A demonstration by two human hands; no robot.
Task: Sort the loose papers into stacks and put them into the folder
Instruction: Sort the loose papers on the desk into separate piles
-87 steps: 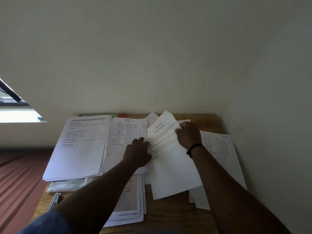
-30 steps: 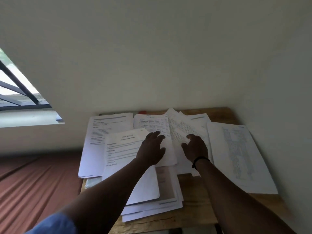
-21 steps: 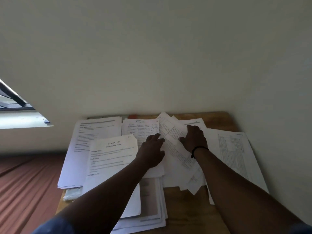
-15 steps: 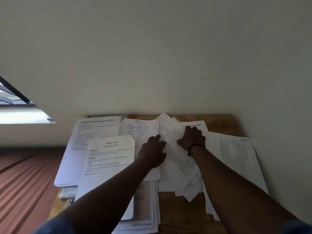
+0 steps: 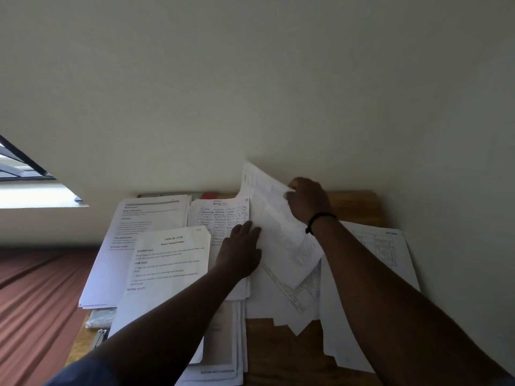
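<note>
Right hand point(image 5: 308, 203) now pinches a lifted sheet point(image 5: 274, 229) (flat before); left hand point(image 5: 241, 250) spread, pressing papers point(image 5: 220, 218); sorting continues.

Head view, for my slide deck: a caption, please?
Right hand lifts a sheet while left hand steadies the papers.

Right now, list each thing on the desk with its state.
Right hand: grips the lifted sheet.
Lifted sheet: top edge raised, tilted.
Left hand: flat on the handwritten sheet.
Handwritten sheet: lying flat.
Typed page: lying on a stack.
Table sheet: flat, far right.
</note>
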